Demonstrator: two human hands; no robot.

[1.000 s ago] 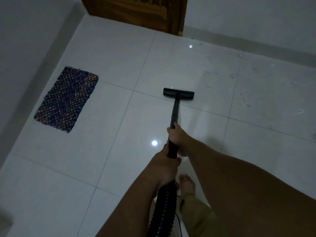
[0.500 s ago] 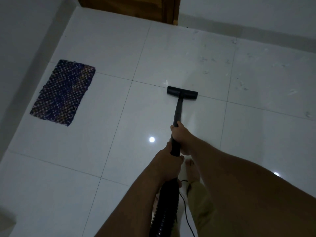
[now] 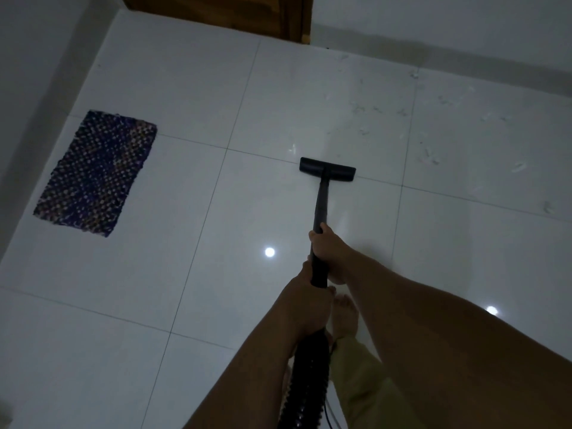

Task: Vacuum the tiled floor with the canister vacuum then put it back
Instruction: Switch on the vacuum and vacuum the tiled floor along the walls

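A black vacuum wand [image 3: 320, 202] runs from my hands to a flat black floor nozzle [image 3: 327, 169] resting on the glossy white tiled floor [image 3: 216, 236], right at a grout line. My right hand [image 3: 329, 247] grips the wand higher up the tube. My left hand [image 3: 309, 305] holds it just behind, where the ribbed black hose [image 3: 306, 382] begins. The canister itself is out of sight. Small bits of debris [image 3: 430, 150] lie scattered on the tiles beyond and to the right of the nozzle.
A dark woven mat [image 3: 99, 171] lies on the floor at the left, near the grey wall. A wooden door [image 3: 223, 10] closes the far end. My bare foot [image 3: 345, 317] and a trouser leg [image 3: 359, 376] are below the hands, with a thin cable beside them.
The nozzle has slid slightly forward and right across the tile toward the grout line, and my view has shifted with it. Both hands keep their grip on the wand.
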